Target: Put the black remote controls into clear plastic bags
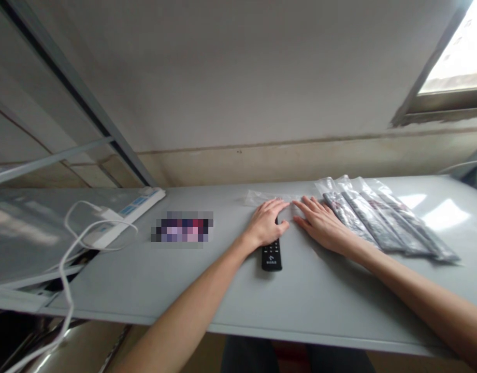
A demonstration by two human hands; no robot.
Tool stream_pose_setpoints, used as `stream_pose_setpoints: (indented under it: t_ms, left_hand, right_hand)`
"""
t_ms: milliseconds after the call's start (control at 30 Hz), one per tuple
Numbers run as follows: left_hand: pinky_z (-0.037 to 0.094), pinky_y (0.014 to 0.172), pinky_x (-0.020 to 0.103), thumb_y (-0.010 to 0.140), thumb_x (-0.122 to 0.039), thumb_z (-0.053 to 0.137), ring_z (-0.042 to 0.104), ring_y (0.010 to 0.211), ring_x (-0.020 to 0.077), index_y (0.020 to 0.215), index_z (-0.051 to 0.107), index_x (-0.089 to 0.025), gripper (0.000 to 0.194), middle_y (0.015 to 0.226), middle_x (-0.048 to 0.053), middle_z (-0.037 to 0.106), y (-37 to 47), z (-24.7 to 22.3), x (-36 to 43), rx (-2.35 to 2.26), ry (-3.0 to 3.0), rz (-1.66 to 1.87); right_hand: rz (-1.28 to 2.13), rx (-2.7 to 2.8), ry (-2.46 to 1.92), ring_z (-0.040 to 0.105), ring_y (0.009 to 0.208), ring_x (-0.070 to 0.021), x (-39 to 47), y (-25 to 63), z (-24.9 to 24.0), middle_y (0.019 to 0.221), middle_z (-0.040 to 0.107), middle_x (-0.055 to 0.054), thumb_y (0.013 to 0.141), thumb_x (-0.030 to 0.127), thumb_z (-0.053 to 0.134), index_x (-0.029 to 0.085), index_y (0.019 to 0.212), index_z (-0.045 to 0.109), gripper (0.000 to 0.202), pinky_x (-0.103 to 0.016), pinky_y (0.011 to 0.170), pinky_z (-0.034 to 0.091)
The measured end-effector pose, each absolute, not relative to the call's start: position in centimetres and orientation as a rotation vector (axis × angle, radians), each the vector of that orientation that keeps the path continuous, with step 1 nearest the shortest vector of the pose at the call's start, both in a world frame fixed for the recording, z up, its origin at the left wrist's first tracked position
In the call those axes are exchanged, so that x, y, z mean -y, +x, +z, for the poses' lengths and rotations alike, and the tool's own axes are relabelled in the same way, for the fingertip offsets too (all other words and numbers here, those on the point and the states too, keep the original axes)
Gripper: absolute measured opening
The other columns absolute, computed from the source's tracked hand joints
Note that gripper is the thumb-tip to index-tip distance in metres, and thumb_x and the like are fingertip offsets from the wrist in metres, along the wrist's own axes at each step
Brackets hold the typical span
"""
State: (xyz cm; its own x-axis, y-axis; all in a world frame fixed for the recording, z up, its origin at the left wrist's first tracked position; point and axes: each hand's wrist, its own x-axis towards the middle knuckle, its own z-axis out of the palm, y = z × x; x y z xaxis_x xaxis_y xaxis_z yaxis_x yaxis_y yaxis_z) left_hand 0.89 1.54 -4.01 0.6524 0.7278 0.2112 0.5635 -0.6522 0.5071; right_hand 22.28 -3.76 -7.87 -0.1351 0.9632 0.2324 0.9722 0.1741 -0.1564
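A black remote control (272, 257) lies on the grey table, its lower buttons and white lettering showing. My left hand (263, 223) rests over its upper part, fingers stretched forward and thumb out to the right. Just beyond the fingertips, a clear plastic bag (257, 197) lies flat. My right hand (318, 220) lies palm down with its fingers spread, its index fingertip close to my left fingertips. It is beside several plastic-wrapped dark remotes (372, 223) laid in a slanted row. What is under both palms is hidden.
At the left, a white power strip (127, 215) has a plugged-in charger and a white cable (65, 280) hanging over the table's front edge. A pixelated flat object (184, 229) lies left of my hands. Behind are a wall and a metal frame post (121, 150).
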Motion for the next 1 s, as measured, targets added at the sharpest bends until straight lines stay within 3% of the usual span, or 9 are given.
stream_pose_setpoints:
  t_ms: [167, 233, 333, 467, 633, 833, 1000]
  left_hand:
    - [0.026, 0.137, 0.046, 0.091, -0.024, 0.062, 0.031, 0.164, 0.0281, 0.154, 0.059, -0.018, 0.063, 0.168, 0.008, 0.050, 0.7, -4.0, -1.6, -1.040, 2.485, 0.520]
    - [0.025, 0.137, 0.046, 0.092, -0.025, 0.062, 0.032, 0.164, 0.0284, 0.152, 0.060, -0.017, 0.061, 0.168, 0.009, 0.049, 0.7, -4.0, -1.6, -1.042, 2.488, 0.502]
    - [0.025, 0.137, 0.045, 0.092, -0.024, 0.062, 0.034, 0.163, 0.0274, 0.149, 0.063, -0.017, 0.058, 0.168, 0.009, 0.049, 0.7, -4.0, -1.5, -1.043, 2.493, 0.488]
    - [0.025, 0.136, 0.045, 0.092, -0.023, 0.062, 0.035, 0.163, 0.0271, 0.149, 0.064, -0.018, 0.058, 0.168, 0.010, 0.048, 0.7, -3.9, -1.5, -1.049, 2.490, 0.475]
    - [0.027, 0.136, 0.045, 0.091, -0.023, 0.061, 0.038, 0.161, 0.0272, 0.146, 0.066, -0.018, 0.055, 0.166, 0.009, 0.051, 0.6, -3.8, -1.5, -1.040, 2.487, 0.485]
    - [0.028, 0.136, 0.046, 0.090, -0.022, 0.061, 0.040, 0.160, 0.0256, 0.142, 0.068, -0.021, 0.052, 0.164, 0.007, 0.054, 0.7, -4.0, -1.5, -1.035, 2.489, 0.525]
    - [0.029, 0.135, 0.047, 0.090, -0.022, 0.061, 0.040, 0.160, 0.0270, 0.140, 0.069, -0.021, 0.050, 0.163, 0.008, 0.056, 0.7, -4.0, -1.4, -1.021, 2.471, 0.532]
  right_hand:
    - [-0.170, 2.107, -1.851, 0.040, 0.158, -0.0431, 3.9, 22.0, -7.0, 0.169, 0.044, -0.022, 0.110, 0.045, 0.037, 0.020, 0.161, 0.049, 0.058, -0.062, 0.119, 0.043]
    - [-0.292, 2.047, -1.833, 0.046, 0.153, -0.0423, 4.0, 22.5, -5.6, 0.164, 0.049, -0.022, 0.110, 0.040, 0.039, 0.018, 0.157, 0.053, 0.054, -0.060, 0.116, 0.046]
    - [-0.466, 1.904, -1.916, 0.065, 0.125, -0.0406, 4.2, 24.1, -3.2, 0.139, 0.064, -0.024, 0.109, 0.035, 0.038, 0.015, 0.142, 0.064, 0.047, -0.054, 0.099, 0.054]
    - [-0.557, 1.811, -2.162, 0.067, 0.093, -0.0367, 4.5, 25.8, -2.0, 0.112, 0.068, -0.023, 0.105, 0.034, 0.042, 0.013, 0.125, 0.069, 0.040, -0.045, 0.075, 0.050]
    - [-0.617, 1.960, -2.202, 0.064, 0.094, -0.0367, 4.7, 25.1, -3.7, 0.111, 0.066, -0.024, 0.102, 0.033, 0.051, 0.012, 0.122, 0.068, 0.034, -0.043, 0.075, 0.046]
    - [-0.494, 1.984, -2.102, 0.059, 0.083, -0.0277, 4.2, 25.1, -4.7, 0.113, 0.063, -0.019, 0.097, 0.019, 0.051, 0.016, 0.125, 0.065, 0.032, -0.037, 0.068, 0.043]
    - [-0.448, 1.825, -1.928, 0.062, 0.090, -0.0298, 4.1, 25.0, -3.4, 0.116, 0.062, -0.016, 0.096, 0.017, 0.053, 0.022, 0.132, 0.060, 0.038, -0.038, 0.068, 0.049]
